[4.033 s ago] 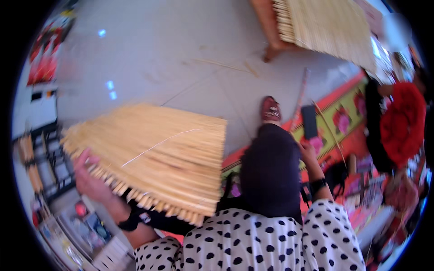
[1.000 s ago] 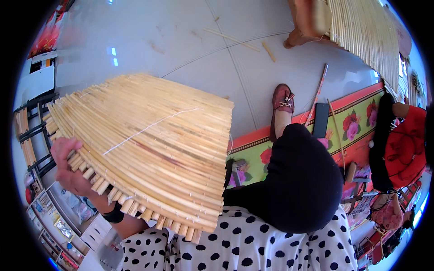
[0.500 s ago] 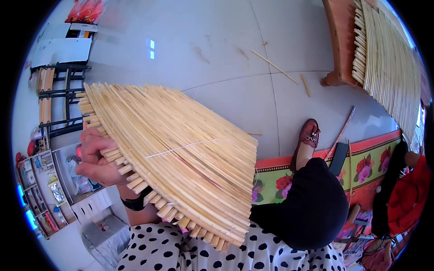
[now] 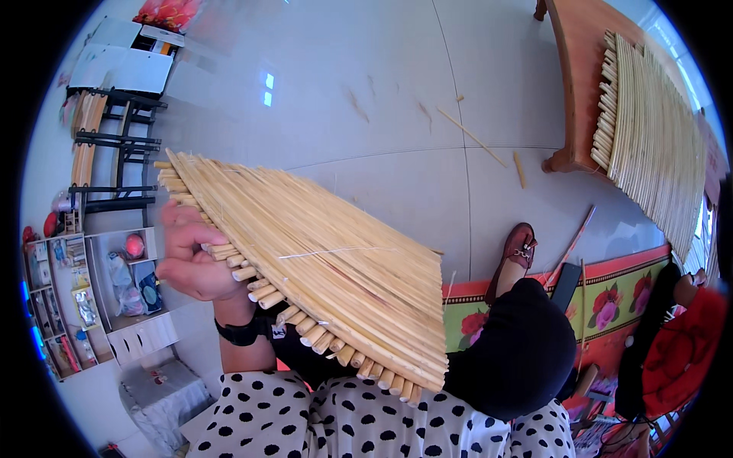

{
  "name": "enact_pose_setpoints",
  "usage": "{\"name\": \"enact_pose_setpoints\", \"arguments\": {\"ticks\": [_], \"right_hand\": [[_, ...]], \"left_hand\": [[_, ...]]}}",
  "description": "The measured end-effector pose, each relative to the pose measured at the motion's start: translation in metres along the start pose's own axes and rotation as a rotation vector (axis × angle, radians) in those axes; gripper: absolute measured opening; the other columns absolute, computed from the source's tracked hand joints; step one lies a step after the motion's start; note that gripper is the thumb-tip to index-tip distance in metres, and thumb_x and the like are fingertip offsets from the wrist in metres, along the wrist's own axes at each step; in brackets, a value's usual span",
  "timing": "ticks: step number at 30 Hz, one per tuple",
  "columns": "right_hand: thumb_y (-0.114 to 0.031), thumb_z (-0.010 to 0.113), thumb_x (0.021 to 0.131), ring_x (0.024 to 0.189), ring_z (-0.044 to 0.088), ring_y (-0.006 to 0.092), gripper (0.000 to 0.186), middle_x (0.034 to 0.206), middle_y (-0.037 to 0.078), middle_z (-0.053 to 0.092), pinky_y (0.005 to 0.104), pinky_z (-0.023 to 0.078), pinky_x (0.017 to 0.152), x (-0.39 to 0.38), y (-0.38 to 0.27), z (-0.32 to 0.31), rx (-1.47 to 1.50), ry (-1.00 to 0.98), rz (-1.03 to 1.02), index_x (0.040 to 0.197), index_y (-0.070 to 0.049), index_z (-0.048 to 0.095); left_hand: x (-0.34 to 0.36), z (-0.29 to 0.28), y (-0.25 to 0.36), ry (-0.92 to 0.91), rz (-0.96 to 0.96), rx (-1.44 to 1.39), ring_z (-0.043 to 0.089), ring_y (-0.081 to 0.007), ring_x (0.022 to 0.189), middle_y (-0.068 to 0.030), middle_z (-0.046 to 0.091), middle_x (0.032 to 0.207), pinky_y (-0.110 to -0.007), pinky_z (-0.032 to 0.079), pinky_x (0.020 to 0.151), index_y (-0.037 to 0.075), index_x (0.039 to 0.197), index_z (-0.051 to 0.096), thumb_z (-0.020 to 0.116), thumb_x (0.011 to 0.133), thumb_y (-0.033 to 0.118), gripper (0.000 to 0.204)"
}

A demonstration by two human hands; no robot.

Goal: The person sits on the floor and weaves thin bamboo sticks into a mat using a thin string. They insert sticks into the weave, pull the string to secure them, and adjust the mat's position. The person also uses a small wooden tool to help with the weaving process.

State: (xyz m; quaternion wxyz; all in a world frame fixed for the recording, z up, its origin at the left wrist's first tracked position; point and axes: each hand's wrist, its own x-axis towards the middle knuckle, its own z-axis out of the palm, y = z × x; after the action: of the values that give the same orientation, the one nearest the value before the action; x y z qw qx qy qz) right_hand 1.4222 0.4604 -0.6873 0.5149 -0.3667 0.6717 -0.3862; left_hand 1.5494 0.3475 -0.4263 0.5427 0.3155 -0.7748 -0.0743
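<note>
My left hand (image 4: 192,256) grips the left edge of a panel of pale stalks laid side by side, its fingers closed round the stalk ends. The stalk panel (image 4: 328,252) is held tilted above my lap. Loose white thread (image 4: 324,251) lies across its face, and uneven cut ends stick out along its near edge. A black band (image 4: 243,333) circles my left wrist. My right hand does not show; the panel may hide it.
On the right, a second stalk panel (image 4: 653,130) rests over a wooden table (image 4: 576,84). Stick pieces (image 4: 472,137) lie on the tiled floor. A dark phone (image 4: 566,287) is on a flowered mat (image 4: 611,298). A person in red (image 4: 683,351) sits at far right. Shelves (image 4: 72,305) stand left.
My left hand and the panel have shifted slightly right in the picture. The panel's near edge has come up a little. The view itself has also moved somewhat.
</note>
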Motion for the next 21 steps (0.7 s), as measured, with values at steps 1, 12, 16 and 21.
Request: {"name": "enact_pose_setpoints", "arguments": {"ticks": [1, 12, 16, 21], "right_hand": [[-0.025, 0.060, 0.080, 0.063, 0.060, 0.0316, 0.023, 0.068, 0.017, 0.061, 0.0420, 0.047, 0.058, 0.001, -0.005, -0.001, 0.010, -0.001, -0.013, 0.077, -0.002, 0.061], [-0.025, 0.060, 0.081, 0.062, 0.060, 0.0299, 0.023, 0.067, 0.016, 0.061, 0.0408, 0.047, 0.058, -0.014, -0.057, -0.021, 0.111, -0.014, -0.138, 0.077, -0.002, 0.061], [-0.024, 0.060, 0.081, 0.061, 0.060, 0.0293, 0.023, 0.067, 0.015, 0.061, 0.0403, 0.047, 0.057, -0.026, -0.069, -0.052, 0.141, 0.022, -0.169, 0.077, -0.002, 0.061], [-0.024, 0.060, 0.081, 0.061, 0.059, 0.0285, 0.023, 0.067, 0.015, 0.061, 0.0397, 0.047, 0.057, -0.048, -0.066, -0.101, 0.150, 0.106, -0.159, 0.077, -0.002, 0.061]], "left_hand": [[0.001, 0.003, 0.001, 0.007, 0.010, 0.001, 0.043, -0.0190, 0.065, -0.0040, 0.044, 0.054, -0.045, 0.027, 0.100, 0.009, 0.057, 0.047, 0.007, 0.097, 0.050, 0.070], [0.023, 0.040, 0.030, -0.164, 0.274, -0.066, 0.037, -0.0213, 0.052, -0.0055, 0.040, 0.052, -0.037, 0.033, 0.072, 0.006, 0.057, 0.042, 0.019, 0.099, 0.039, 0.059], [0.044, 0.072, 0.048, -0.200, 0.393, -0.187, 0.035, -0.0204, 0.049, -0.0041, 0.039, 0.051, -0.035, 0.033, 0.068, 0.007, 0.056, 0.040, 0.021, 0.100, 0.037, 0.056], [0.071, 0.120, 0.064, -0.194, 0.479, -0.401, 0.037, -0.0205, 0.050, -0.0044, 0.040, 0.052, -0.037, 0.035, 0.069, 0.007, 0.057, 0.039, 0.025, 0.099, 0.030, 0.050]]}}
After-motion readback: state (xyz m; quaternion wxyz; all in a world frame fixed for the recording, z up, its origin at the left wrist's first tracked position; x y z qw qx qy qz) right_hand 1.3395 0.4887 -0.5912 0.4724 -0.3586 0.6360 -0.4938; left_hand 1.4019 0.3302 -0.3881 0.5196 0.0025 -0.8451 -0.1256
